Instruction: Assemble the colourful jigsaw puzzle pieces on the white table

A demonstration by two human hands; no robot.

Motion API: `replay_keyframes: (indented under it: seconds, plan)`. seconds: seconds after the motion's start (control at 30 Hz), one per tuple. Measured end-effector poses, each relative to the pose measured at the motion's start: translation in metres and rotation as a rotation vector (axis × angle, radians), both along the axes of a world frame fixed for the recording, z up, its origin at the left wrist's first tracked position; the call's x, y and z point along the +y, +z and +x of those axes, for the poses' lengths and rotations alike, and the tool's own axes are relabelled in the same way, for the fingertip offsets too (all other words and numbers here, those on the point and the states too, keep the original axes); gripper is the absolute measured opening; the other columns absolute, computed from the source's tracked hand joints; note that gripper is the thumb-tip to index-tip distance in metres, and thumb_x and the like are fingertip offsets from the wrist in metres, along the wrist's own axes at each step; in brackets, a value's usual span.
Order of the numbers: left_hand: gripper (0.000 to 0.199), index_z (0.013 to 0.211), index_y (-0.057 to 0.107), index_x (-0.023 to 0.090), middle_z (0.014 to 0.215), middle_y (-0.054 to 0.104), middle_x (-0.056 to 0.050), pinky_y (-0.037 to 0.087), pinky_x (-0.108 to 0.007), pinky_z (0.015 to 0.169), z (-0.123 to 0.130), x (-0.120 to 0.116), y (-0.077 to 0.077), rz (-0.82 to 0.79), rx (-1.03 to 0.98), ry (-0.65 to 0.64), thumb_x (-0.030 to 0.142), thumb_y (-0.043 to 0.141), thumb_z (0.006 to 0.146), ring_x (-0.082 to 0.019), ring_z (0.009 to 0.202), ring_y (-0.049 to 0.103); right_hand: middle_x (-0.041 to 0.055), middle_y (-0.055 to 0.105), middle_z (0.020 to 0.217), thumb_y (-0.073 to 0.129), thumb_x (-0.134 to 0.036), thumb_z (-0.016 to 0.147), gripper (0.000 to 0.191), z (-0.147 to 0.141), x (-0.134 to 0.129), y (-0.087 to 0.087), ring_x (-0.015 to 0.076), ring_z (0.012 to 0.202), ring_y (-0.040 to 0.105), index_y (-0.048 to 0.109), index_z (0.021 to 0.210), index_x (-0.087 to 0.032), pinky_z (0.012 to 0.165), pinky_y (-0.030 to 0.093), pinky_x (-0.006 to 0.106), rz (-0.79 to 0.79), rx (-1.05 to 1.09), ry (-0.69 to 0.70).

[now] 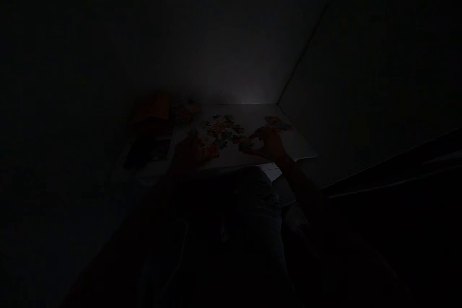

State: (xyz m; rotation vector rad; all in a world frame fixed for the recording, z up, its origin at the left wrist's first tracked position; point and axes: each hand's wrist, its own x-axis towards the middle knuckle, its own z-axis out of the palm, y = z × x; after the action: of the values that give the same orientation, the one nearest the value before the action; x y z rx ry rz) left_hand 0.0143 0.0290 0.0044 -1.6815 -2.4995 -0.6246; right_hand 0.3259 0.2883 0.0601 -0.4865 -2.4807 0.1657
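The picture is very dark. Loose jigsaw puzzle pieces [226, 134] lie in a spread on a white tabletop [231, 159]. From the right, my right hand [269, 144] reaches in with thumb and forefinger curved round a puzzle piece [246, 145] at the edge of the spread; they appear to pinch it. On the other side my left hand [187, 151] rests low over the table, beside an orange puzzle piece [212, 150]. Shadow hides most of its fingers, so whether it grips anything does not show.
A smaller heap of puzzle pieces [277, 123] lies behind my right hand. At the back left stand an orange object [153, 108] and another pile of pieces [185, 110], both dim. A dark flat object [146, 150] lies at the left. A wall [231, 67] rises behind the table.
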Motion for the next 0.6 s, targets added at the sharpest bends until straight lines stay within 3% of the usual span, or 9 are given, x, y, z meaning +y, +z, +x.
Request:
replay_keyframes:
  seconds: [0.07, 0.17, 0.37, 0.47, 0.6]
  plan:
    - [0.08, 0.171, 0.071, 0.02, 0.195, 0.056, -0.029, 0.045, -0.064, 0.148, 0.0, 0.001, 0.0, -0.047, -0.008, 0.006, 0.066, 0.094, 0.109, -0.05, 0.18, 0.055, 0.013, 0.092, 0.131, 0.11, -0.063, 0.091, 0.045, -0.01, -0.017, -0.04, 0.0404, 0.123, 0.086, 0.093, 0.117, -0.031, 0.122, 0.061, 0.062, -0.098, -0.104, -0.037]
    - [0.073, 0.176, 0.068, 0.024, 0.195, 0.057, -0.025, 0.043, -0.06, 0.149, -0.002, 0.002, -0.001, -0.062, -0.019, 0.034, 0.062, 0.084, 0.117, -0.045, 0.181, 0.055, 0.0156, 0.091, 0.144, 0.112, -0.052, 0.092, 0.043, -0.024, -0.032, -0.071, 0.0421, 0.138, 0.082, 0.093, 0.124, -0.029, 0.125, 0.059, 0.059, -0.191, -0.187, -0.081]
    - [0.069, 0.176, 0.07, 0.023, 0.194, 0.058, -0.029, 0.047, -0.069, 0.146, -0.003, 0.003, -0.005, -0.034, 0.017, -0.01, 0.054, 0.085, 0.117, -0.052, 0.182, 0.053, 0.0161, 0.088, 0.152, 0.108, -0.058, 0.096, 0.04, -0.035, -0.033, -0.078, 0.0486, 0.143, 0.079, 0.092, 0.125, -0.034, 0.125, 0.061, 0.07, -0.222, -0.175, -0.134]
    - [0.062, 0.174, 0.074, 0.027, 0.19, 0.062, -0.028, 0.046, -0.075, 0.144, -0.002, 0.004, -0.006, -0.031, 0.036, -0.065, 0.05, 0.083, 0.117, -0.055, 0.181, 0.053, 0.0176, 0.086, 0.154, 0.108, -0.058, 0.098, 0.044, -0.032, -0.035, -0.078, 0.0461, 0.142, 0.079, 0.09, 0.129, -0.032, 0.126, 0.061, 0.068, -0.21, -0.159, -0.127]
    - [0.053, 0.171, 0.076, 0.029, 0.19, 0.063, -0.025, 0.041, -0.074, 0.146, -0.004, 0.006, -0.006, -0.09, 0.079, -0.144, 0.048, 0.074, 0.121, -0.051, 0.183, 0.048, 0.0193, 0.086, 0.15, 0.108, -0.064, 0.098, 0.047, -0.031, -0.037, -0.078, 0.0422, 0.136, 0.077, 0.088, 0.123, -0.029, 0.118, 0.062, 0.062, -0.171, -0.133, -0.089]
